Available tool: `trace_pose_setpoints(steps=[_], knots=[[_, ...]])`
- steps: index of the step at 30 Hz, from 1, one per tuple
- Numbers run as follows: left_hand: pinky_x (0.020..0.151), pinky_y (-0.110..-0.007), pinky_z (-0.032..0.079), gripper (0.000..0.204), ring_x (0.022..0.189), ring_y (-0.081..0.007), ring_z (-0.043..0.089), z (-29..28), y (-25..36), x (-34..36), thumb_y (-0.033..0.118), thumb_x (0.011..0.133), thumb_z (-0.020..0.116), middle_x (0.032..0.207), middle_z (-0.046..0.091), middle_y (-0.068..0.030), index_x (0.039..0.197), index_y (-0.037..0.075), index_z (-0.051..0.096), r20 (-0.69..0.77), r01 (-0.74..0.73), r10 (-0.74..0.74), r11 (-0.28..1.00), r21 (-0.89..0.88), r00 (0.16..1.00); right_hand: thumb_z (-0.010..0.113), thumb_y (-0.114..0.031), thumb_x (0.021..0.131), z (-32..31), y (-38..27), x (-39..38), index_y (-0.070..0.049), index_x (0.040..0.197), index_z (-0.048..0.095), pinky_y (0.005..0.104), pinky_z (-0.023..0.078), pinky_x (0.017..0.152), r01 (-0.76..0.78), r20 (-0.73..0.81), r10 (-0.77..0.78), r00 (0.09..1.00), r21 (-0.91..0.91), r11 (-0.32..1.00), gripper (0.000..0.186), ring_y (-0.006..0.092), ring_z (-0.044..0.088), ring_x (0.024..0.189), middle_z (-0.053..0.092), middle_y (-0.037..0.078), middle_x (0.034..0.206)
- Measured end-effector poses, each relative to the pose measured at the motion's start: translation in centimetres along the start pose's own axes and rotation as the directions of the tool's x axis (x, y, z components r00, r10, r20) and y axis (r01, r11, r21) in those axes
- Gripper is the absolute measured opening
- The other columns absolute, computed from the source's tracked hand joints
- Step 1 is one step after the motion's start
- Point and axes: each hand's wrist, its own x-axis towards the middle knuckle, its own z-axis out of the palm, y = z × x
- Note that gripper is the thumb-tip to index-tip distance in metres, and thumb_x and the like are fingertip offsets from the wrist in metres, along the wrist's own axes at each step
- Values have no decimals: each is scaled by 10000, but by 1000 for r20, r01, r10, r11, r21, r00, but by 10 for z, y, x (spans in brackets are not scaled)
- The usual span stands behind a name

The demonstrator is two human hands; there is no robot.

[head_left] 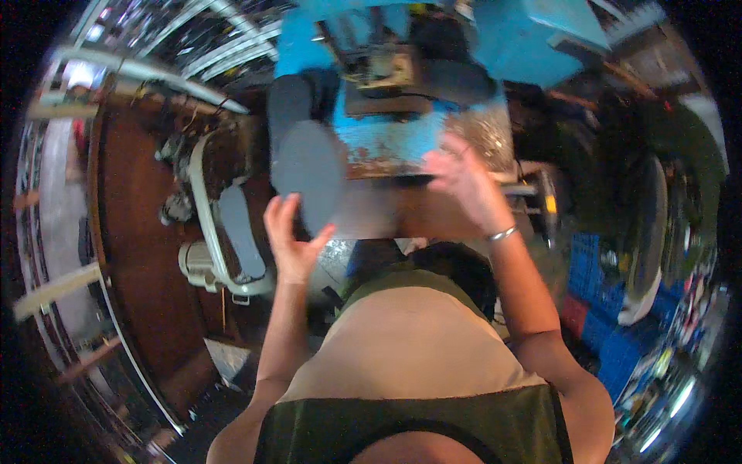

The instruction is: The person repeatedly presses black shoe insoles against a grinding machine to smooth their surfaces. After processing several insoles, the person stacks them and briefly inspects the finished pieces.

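My left hand (pixel 292 243) holds a grey shoe sole (pixel 311 174) by its near end, thumb on one side and fingers on the other. The sole is slightly blurred and overlaps the left edge of a worn blue workbench (pixel 379 143). Behind it, a darker sole (pixel 290 100) lies at the bench's left side. Over the front right part of the bench, my right hand (pixel 468 182) has its fingers apart and nothing in them; its fingertips are smeared by motion. Past both hands stands a small machine (pixel 386 69) with a metal block, and dark sole-like pieces (pixel 456 81) lie beside it.
To the left, a pale-framed stand (pixel 202 201) carries another grey sole (pixel 241 228), next to a brown panel (pixel 139 224). A blue box-shaped housing (pixel 525 39) rises at the far right of the bench. Blue crates (pixel 583 267) stand at the right.
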Motion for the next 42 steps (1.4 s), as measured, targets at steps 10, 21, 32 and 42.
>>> trace_pose_setpoints(steps=[10,21,32,42], knots=[[1233,-590,349,1047,1536,-477,360,96,143,45,305,735,988,1715,292,-246,1634,187,463,565,-382,440,896,-226,698,827,-134,965,-106,-20,-193,-44,1355,582,470,574,1053,465,-795,-386,468,-150,873,469,257,677,1235,701,98,1336],[1269,-547,343,987,1564,-449,349,103,123,42,210,846,911,1719,294,-232,1675,138,379,731,-322,354,927,-191,583,821,-105,940,-332,115,-324,-89,1325,623,341,515,442,426,-938,-50,-343,-202,882,433,205,695,662,745,82,1069],[1269,-530,354,949,1558,-436,370,109,121,45,204,886,884,1688,342,-267,1676,102,368,774,-287,320,940,-187,546,792,-103,977,-317,123,-339,-102,1340,629,336,568,518,497,-960,-43,-278,-182,849,398,223,742,837,738,82,1152],[1279,-521,326,921,1565,-437,354,121,114,49,190,897,861,1687,349,-264,1673,99,373,776,-337,368,917,-213,512,795,-126,973,-341,145,-305,-132,1334,628,385,612,577,415,-967,-32,-251,-137,899,398,237,750,898,746,67,1116]])
